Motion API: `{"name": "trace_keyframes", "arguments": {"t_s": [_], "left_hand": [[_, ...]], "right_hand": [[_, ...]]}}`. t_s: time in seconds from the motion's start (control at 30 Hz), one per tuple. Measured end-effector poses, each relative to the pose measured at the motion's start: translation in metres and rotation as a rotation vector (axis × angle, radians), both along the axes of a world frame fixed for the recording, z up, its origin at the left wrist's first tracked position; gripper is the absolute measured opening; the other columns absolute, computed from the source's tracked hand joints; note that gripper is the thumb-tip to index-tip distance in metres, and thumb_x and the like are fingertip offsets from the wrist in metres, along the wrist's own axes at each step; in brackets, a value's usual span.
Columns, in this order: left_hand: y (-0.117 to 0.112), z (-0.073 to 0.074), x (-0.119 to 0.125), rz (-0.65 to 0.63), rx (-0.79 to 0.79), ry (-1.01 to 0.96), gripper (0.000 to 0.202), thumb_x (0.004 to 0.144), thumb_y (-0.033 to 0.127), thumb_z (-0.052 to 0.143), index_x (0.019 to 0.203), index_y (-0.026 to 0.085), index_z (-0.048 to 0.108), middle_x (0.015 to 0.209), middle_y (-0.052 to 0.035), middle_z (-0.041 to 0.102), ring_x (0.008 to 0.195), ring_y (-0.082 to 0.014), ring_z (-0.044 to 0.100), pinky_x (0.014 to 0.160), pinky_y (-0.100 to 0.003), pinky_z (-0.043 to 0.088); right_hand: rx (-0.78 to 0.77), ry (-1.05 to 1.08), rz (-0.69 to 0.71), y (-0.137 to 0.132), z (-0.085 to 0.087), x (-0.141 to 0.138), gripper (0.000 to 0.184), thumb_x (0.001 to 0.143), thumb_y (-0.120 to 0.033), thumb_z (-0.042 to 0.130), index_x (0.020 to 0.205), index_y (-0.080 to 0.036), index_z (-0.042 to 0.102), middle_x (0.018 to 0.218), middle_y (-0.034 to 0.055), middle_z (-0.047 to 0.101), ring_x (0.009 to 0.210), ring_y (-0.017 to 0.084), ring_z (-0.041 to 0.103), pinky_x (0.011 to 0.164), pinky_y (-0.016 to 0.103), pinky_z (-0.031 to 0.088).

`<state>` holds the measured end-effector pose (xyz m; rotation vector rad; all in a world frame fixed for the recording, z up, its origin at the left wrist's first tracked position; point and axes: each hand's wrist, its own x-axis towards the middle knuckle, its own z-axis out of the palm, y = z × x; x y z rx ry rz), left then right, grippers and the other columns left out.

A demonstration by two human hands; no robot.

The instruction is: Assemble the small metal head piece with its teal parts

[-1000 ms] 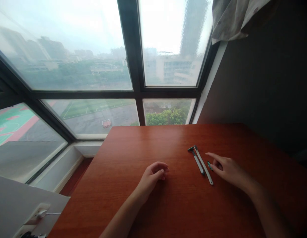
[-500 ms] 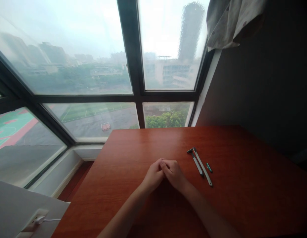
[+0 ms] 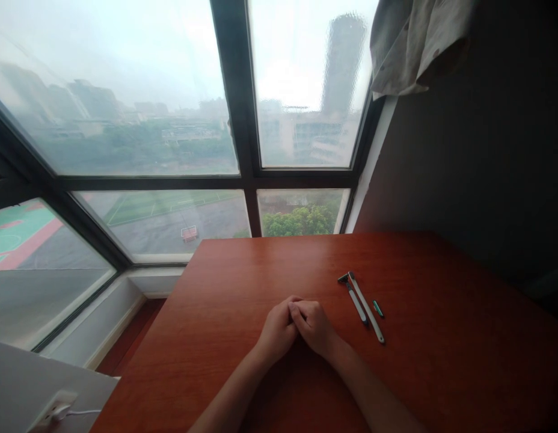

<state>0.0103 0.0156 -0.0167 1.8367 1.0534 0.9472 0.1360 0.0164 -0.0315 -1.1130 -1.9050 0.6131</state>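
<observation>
My left hand [image 3: 279, 328] and my right hand [image 3: 314, 325] are clasped together above the near middle of the reddish-brown wooden table [image 3: 243, 270]. Their fingers are folded against each other, and no object shows in them. Just right of my right hand lies a razor [image 3: 356, 302] with a dark head and a grey handle. Close alongside it is a long, slim pale stick [image 3: 367, 308], dark at its far end and with a small hole at its near end. A small dark-green piece [image 3: 377, 308], perhaps a razor blade cartridge, lies to the right of the stick.
Large windows with dark frames [image 3: 249, 180] stand behind the table. A pale cloth [image 3: 400, 51] hangs at the upper right before a dark wall [image 3: 441, 162]. At the lower left, a white plug [image 3: 60, 412] sits in a wall socket.
The view has shifted slightly, so everything sits a little lower in the picture. My hands stay clasped, and the things on the table keep their places.
</observation>
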Motion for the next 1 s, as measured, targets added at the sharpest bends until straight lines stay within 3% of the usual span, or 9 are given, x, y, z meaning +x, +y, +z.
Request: {"name": "trace_keyframes", "arguments": {"t_s": [0.43, 1.0], "left_hand": [[0.0011, 0.0017, -0.0002, 0.014, -0.018, -0.019, 0.023, 0.078, 0.009, 0.044, 0.093, 0.016, 0.060, 0.084, -0.0050, 0.067, 0.080, -0.0195, 0.062, 0.073, -0.026, 0.045], [0.0011, 0.0021, -0.0011, 0.001, 0.014, -0.023, 0.028, 0.076, 0.005, 0.043, 0.094, 0.015, 0.062, 0.086, -0.0057, 0.069, 0.079, -0.0186, 0.062, 0.071, -0.026, 0.045]], "right_hand": [[0.001, -0.022, -0.028, 0.0015, 0.0025, -0.0030, 0.044, 0.096, -0.031, 0.032, 0.057, -0.019, 0.048, 0.058, 0.0035, 0.059, 0.055, 0.014, 0.053, 0.056, 0.026, 0.032], [-0.006, -0.003, -0.030, 0.0010, -0.0012, -0.0041, 0.043, 0.096, -0.030, 0.032, 0.058, -0.018, 0.048, 0.058, 0.0034, 0.058, 0.056, 0.014, 0.053, 0.056, 0.025, 0.032]]}}
